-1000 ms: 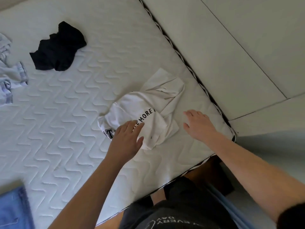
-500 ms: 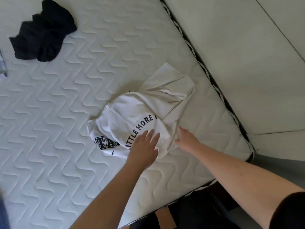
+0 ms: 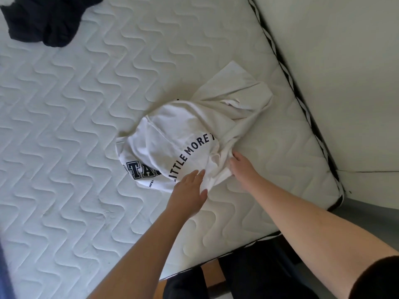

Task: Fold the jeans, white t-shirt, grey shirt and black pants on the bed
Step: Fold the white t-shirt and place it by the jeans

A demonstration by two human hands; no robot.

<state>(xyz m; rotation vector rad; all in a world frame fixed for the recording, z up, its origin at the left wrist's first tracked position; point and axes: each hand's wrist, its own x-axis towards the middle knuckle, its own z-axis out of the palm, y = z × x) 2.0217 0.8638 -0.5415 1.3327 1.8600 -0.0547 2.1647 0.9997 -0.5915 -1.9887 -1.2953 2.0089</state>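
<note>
- Plainly, the step in hand looks to be taking hold of the crumpled white t-shirt (image 3: 185, 137) so it can be spread flat before any fold is made.
- To do that well, I judge each hand should find a true edge or seam, not a bunch of loose cloth, then draw the two apart until the print side lies smooth on the bed (image 3: 71, 117).
- Left hand (image 3: 190, 188) lies at the shirt's near edge, fingers straight and together with the tips on the fabric just below the lettering; it grips nothing that I can see.
- Right hand (image 3: 239, 167) is at the shirt's near right corner, fingers bent down into the bunched cloth there; whether they have actually pinched it I cannot tell.
- Both hands sit close together on the same near side, so a wider hold would likely give more control.
- The t-shirt rests toward the bed's right edge, one flap reaching away from the person.
- Black pants (image 3: 49, 18) lie in a heap at the far left, well apart from both hands and not yet folded.
- A strip of blue cloth shows at the left border, too little to name.
</note>
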